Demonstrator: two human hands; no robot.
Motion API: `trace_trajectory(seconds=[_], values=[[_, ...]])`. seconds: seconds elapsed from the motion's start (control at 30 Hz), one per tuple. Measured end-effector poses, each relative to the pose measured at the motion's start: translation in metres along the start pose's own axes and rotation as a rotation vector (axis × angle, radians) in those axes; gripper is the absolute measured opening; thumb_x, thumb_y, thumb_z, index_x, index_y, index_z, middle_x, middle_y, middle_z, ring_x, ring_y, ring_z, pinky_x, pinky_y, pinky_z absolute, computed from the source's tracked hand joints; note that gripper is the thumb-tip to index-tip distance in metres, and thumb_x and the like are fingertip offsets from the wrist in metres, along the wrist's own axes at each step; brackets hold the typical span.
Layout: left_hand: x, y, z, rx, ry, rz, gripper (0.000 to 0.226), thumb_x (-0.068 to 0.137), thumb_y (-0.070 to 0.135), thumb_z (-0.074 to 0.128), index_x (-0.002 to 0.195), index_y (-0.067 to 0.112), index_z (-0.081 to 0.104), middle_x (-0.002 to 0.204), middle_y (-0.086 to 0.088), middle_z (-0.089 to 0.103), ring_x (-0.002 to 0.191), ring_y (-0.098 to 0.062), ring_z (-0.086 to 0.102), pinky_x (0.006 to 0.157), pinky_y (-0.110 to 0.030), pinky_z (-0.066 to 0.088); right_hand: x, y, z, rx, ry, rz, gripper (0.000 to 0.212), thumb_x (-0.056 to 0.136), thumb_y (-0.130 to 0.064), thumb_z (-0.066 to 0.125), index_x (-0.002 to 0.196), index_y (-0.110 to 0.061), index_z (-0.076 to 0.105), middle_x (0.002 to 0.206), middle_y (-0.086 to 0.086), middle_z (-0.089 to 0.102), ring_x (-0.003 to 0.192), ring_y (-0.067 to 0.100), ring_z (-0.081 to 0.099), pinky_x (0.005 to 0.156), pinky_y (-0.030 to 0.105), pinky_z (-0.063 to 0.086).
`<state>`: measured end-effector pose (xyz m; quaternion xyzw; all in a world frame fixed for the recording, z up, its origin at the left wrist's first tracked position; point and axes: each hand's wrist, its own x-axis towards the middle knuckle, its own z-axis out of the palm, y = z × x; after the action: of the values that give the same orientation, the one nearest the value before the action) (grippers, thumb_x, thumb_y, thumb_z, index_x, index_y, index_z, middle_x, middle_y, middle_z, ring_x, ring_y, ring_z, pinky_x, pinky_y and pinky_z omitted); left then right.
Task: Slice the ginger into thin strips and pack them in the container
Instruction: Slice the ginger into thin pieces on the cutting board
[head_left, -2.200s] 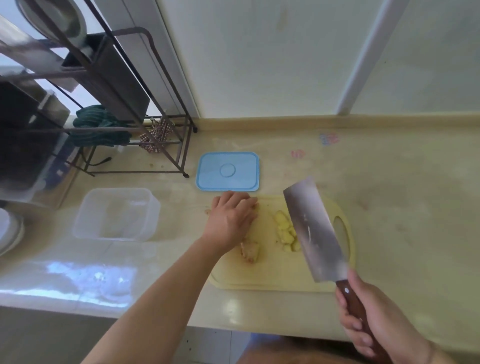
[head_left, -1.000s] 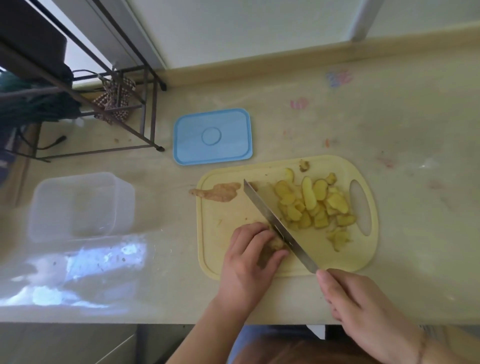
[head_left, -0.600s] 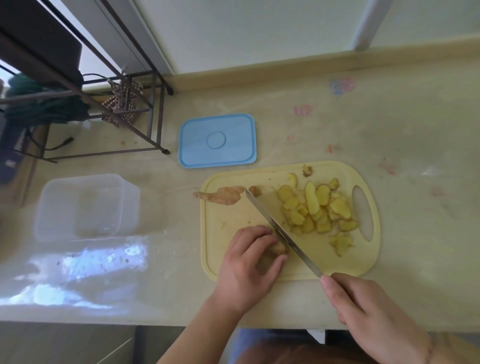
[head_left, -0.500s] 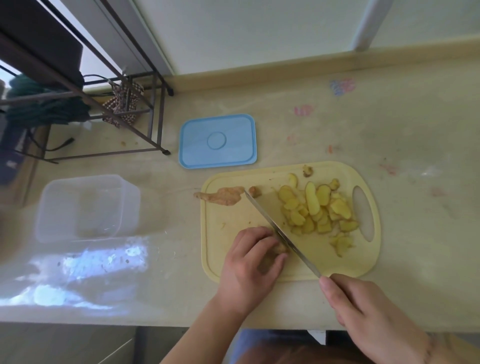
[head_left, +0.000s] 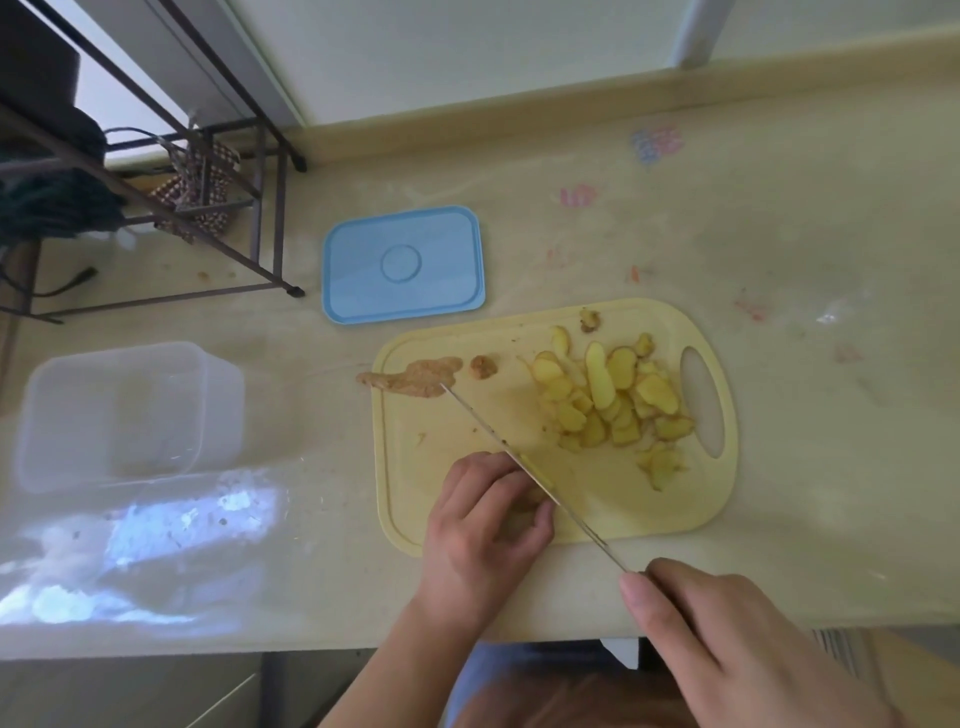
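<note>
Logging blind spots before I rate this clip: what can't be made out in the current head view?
- Ginger piece being cut: mostly hidden under the left hand; its size is unclear.
- Handle of the steel cleaver: covered by the right hand.
- Clear plastic container: glare and haze blur it; contents uncertain.
- Dark metal rack: cut off by the top and left edges.

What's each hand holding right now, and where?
Left hand pins a small ginger piece under curled fingertips. Right hand grips the steel cleaver by its hidden handle.
</note>
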<state>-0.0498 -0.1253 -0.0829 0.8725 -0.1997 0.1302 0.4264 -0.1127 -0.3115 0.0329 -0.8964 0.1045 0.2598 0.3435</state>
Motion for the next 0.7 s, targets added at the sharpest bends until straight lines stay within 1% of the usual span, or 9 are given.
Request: trace_trajectory(seconds=[0.1,0.2,0.23,0.3,0.33,0.43,0.5,0.57,0.7], values=[[0.0006,0.0001,0.0006,0.003,0.001,0.004,0.012,0.081,0.010,0.079,0.088,0.001,0.075,0.098,-0.004,0.069,0.091,-0.023,0.064,0.087,-0.026,0.050,0.0034,0.0043,0.0016,0.019,0.055,-0.032,0.084,0.057,-0.095,-0.010,0.074,-0.034,0.044,0.076,-0.032,0.055,0.068,0.002,0.051,0.064,0.019,0.037],[-0.0005,-0.0012,-0.0008,0.006,-0.009,-0.010,0.011,0.081,0.008,0.080,0.087,0.000,0.075,0.097,-0.007,0.071,0.091,-0.026,0.066,0.084,-0.032,0.054,0.0019,0.0017,0.0000,0.018,0.069,0.000,0.097,0.055,-0.096,-0.012,0.068,-0.023,0.051,0.086,-0.028,0.055,0.079,0.003,0.052,0.073,0.027,0.040],[-0.0009,-0.0013,-0.0014,0.004,-0.011,-0.016,0.012,0.082,0.009,0.080,0.087,0.000,0.075,0.097,-0.007,0.071,0.091,-0.026,0.067,0.084,-0.032,0.054,0.0009,0.0011,0.0002,0.019,0.096,-0.026,0.094,0.062,-0.095,-0.008,0.067,-0.025,0.055,0.081,-0.022,0.058,0.077,0.001,0.052,0.073,0.027,0.040],[-0.0012,-0.0003,-0.0022,0.000,-0.001,-0.025,0.014,0.085,0.014,0.077,0.087,0.000,0.075,0.098,-0.006,0.071,0.092,-0.025,0.066,0.085,-0.031,0.054,0.0003,0.0020,0.0016,0.004,0.130,-0.070,0.085,0.078,-0.087,0.002,0.067,-0.024,0.059,0.053,-0.012,0.054,0.059,-0.002,0.051,0.065,0.027,0.043],[-0.0012,0.0003,-0.0021,-0.002,0.006,-0.026,0.015,0.085,0.014,0.077,0.087,0.000,0.075,0.098,-0.006,0.071,0.093,-0.024,0.066,0.086,-0.029,0.053,0.0001,0.0004,0.0021,0.033,0.109,-0.054,0.085,0.075,-0.088,0.002,0.068,-0.025,0.059,0.050,-0.013,0.052,0.058,-0.002,0.051,0.065,0.028,0.043],[-0.0015,0.0003,-0.0002,-0.003,0.027,-0.016,0.013,0.079,0.008,0.082,0.088,0.001,0.075,0.100,-0.003,0.069,0.094,-0.021,0.064,0.088,-0.025,0.050,0.0000,0.0015,0.0045,0.028,0.078,-0.009,0.098,0.057,-0.096,-0.013,0.072,-0.027,0.056,0.076,-0.016,0.059,0.077,0.002,0.050,0.072,0.030,0.039],[-0.0016,-0.0002,0.0012,0.001,0.032,-0.014,0.017,0.074,0.004,0.085,0.087,0.001,0.075,0.102,-0.001,0.067,0.094,-0.019,0.064,0.089,-0.024,0.049,0.0008,0.0035,0.0049,-0.020,0.042,-0.026,0.096,0.058,-0.094,-0.016,0.073,-0.030,0.055,0.066,-0.014,0.058,0.068,0.004,0.049,0.065,0.027,0.040],[-0.0017,-0.0005,0.0012,0.002,0.032,-0.008,0.019,0.072,0.003,0.087,0.087,0.000,0.075,0.102,-0.001,0.067,0.095,-0.019,0.064,0.090,-0.024,0.048,0.0003,0.0040,0.0046,-0.041,0.046,-0.034,0.086,0.059,-0.093,-0.014,0.069,-0.034,0.046,0.066,-0.020,0.056,0.065,0.006,0.050,0.059,0.026,0.039],[-0.0016,-0.0013,0.0005,0.011,0.030,0.004,0.018,0.073,0.003,0.086,0.087,0.000,0.075,0.102,-0.001,0.067,0.095,-0.018,0.063,0.091,-0.023,0.047,-0.0016,0.0013,0.0018,-0.059,0.031,-0.019,0.091,0.054,-0.093,-0.019,0.066,-0.026,0.042,0.081,-0.026,0.056,0.081,0.005,0.050,0.070,0.030,0.041]])
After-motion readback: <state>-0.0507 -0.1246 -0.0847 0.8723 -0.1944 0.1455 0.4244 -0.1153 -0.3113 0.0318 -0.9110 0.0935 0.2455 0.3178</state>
